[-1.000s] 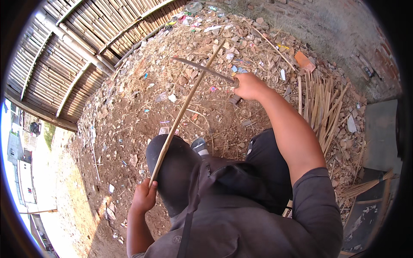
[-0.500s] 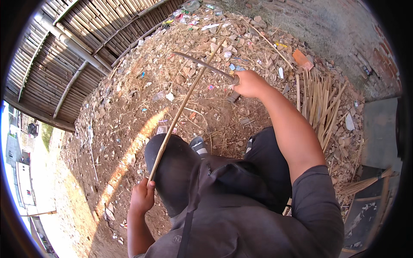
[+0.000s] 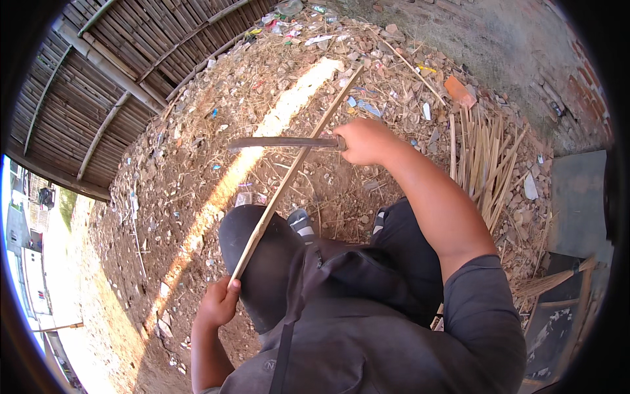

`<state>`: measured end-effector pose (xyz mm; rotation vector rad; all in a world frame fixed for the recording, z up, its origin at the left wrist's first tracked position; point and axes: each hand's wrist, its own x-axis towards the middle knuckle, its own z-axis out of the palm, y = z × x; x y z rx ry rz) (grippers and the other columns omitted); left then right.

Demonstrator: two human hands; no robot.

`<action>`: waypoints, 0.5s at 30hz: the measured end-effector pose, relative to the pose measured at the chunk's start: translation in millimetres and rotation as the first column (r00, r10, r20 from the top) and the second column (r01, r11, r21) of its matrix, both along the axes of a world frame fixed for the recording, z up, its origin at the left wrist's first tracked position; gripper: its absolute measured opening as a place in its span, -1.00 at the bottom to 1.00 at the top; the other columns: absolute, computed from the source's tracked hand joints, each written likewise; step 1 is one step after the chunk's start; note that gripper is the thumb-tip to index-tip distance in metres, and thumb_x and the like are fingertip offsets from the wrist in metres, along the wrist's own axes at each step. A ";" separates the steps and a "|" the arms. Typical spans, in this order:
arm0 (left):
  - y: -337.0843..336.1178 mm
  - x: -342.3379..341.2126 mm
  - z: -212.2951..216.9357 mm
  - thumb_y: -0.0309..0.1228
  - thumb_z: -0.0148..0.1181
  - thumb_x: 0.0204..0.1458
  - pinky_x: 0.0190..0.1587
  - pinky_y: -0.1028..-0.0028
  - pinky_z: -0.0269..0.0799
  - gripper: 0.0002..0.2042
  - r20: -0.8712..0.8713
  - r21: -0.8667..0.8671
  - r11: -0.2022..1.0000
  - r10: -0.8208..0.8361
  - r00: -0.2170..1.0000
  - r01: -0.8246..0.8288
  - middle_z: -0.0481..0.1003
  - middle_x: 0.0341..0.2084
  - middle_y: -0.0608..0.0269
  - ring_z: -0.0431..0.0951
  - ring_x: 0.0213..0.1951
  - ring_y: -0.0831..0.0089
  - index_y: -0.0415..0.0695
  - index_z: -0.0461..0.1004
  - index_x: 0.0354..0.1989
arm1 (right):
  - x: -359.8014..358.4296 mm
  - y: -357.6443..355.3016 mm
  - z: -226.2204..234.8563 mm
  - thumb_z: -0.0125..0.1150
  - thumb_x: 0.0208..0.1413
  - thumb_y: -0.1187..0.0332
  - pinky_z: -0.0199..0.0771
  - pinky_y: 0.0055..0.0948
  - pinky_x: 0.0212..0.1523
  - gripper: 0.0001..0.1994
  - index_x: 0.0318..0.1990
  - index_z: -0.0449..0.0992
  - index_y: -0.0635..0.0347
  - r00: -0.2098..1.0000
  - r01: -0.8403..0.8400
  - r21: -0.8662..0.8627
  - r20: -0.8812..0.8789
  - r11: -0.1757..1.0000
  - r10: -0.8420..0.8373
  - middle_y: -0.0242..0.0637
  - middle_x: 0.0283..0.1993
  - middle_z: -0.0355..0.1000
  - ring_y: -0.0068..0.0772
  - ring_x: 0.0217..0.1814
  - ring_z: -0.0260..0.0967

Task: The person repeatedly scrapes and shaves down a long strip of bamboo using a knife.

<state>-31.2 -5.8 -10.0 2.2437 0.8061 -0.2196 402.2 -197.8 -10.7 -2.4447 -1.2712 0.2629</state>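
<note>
A long, pale bamboo strip (image 3: 279, 194) slants from my lap up and to the right, lying over my left knee. Its near end is in my left hand (image 3: 218, 303), which is closed with the thumb along the strip. My right hand (image 3: 367, 142) is wrapped around the handle of a machete (image 3: 279, 142). The dark blade points left, almost level, and crosses the strip above its middle. Most of the machete's handle is hidden in my fist. Both my feet (image 3: 302, 224) rest on the ground beyond my lap.
Split bamboo strips (image 3: 482, 157) lie in a bundle at my right. Rubble and litter (image 3: 387, 85) cover the ground, with an orange brick piece (image 3: 459, 91) near the wall (image 3: 499, 46). A bamboo-slat fence (image 3: 138, 49) stands far left. Grey panels (image 3: 577, 203) edge the right side.
My right hand has come nearer and a little left, and the blade has swung from slanted to nearly level. The strip's far end has shifted right. My left hand keeps its hold.
</note>
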 end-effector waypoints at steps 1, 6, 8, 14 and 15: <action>-0.1 -5.2 -1.9 -0.04 -0.03 0.34 -0.41 0.13 0.37 -0.51 -0.010 -0.003 1.000 0.008 1.000 -0.008 0.43 -0.67 -0.11 0.52 -0.51 -0.11 -0.28 0.43 -0.41 | -15.1 3.1 16.3 0.30 -0.07 0.33 0.53 -0.05 -0.18 -0.75 -0.19 0.60 0.15 0.993 -0.097 -0.074 0.063 0.993 0.102 -0.10 -0.32 0.57 0.01 -0.21 0.56; -8.4 2.9 -10.4 -0.07 0.00 0.32 -0.44 0.11 0.35 -0.53 0.071 0.179 0.983 -0.041 0.997 0.028 0.41 -0.66 -0.17 0.49 -0.53 -0.17 -0.28 0.40 -0.44 | 59.4 -33.2 -16.5 0.36 -0.01 0.25 0.49 -0.04 -0.22 -0.75 -0.21 0.59 0.17 0.986 0.116 -0.021 -0.121 0.993 -0.118 -0.09 -0.41 0.54 -0.04 -0.28 0.56; -9.5 8.8 -5.6 -0.06 -0.01 0.33 -0.45 0.11 0.33 -0.52 0.090 0.236 0.971 -0.059 0.994 0.037 0.40 -0.68 -0.15 0.47 -0.55 -0.17 -0.28 0.40 -0.45 | 55.6 -30.7 -27.0 0.35 -0.01 0.26 0.50 -0.07 -0.21 -0.75 -0.21 0.58 0.17 0.988 0.139 0.028 -0.077 0.990 -0.137 -0.07 -0.38 0.55 -0.01 -0.26 0.56; -9.2 -2.2 3.5 -0.04 -0.02 0.32 -0.41 0.09 0.37 -0.50 0.046 0.107 0.994 0.002 0.999 -0.007 0.44 -0.64 -0.16 0.51 -0.50 -0.16 -0.30 0.41 -0.44 | -18.1 -0.3 22.7 0.32 0.01 0.25 0.55 -0.11 -0.18 -0.70 -0.14 0.57 0.21 0.987 -0.120 -0.165 0.083 0.979 0.135 -0.04 -0.27 0.58 0.03 -0.21 0.56; -7.2 -3.3 3.8 -0.05 -0.02 0.32 -0.40 0.09 0.37 -0.50 0.046 0.136 0.991 -0.022 0.999 0.015 0.44 -0.64 -0.16 0.51 -0.49 -0.16 -0.30 0.41 -0.44 | -22.4 1.3 26.7 0.32 0.01 0.24 0.55 -0.12 -0.16 -0.69 -0.12 0.57 0.21 0.953 -0.221 -0.277 0.140 0.935 0.267 -0.04 -0.23 0.58 0.02 -0.18 0.56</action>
